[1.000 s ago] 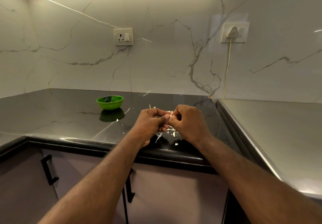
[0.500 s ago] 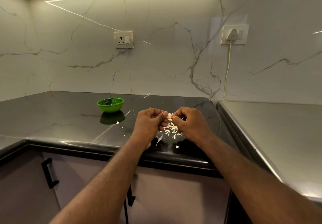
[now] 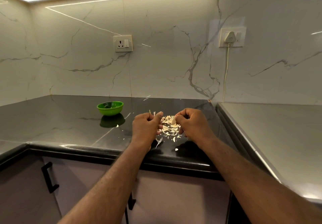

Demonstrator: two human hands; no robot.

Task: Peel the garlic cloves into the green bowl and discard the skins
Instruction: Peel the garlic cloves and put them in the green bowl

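Note:
My right hand (image 3: 194, 125) pinches a pale garlic clove (image 3: 173, 120) between thumb and fingertips, just above the black countertop (image 3: 57, 124). My left hand (image 3: 145, 127) hovers a short way to the clove's left with its fingers curled, and I see nothing in it. Below and between both hands lies a loose pile of garlic skins (image 3: 169, 130). The green bowl (image 3: 110, 108) stands on the counter to the left of and behind my left hand; what it holds is hard to make out.
Stray skin flakes (image 3: 158, 141) lie near the counter's front edge, and one flake (image 3: 117, 126) lies by the bowl. A steel surface (image 3: 271, 136) adjoins on the right. A plug and white cord (image 3: 226, 70) hang on the marble wall.
My hands were together on the clove and have drawn apart. The clove stays in my right hand. The skin pile between them is now exposed.

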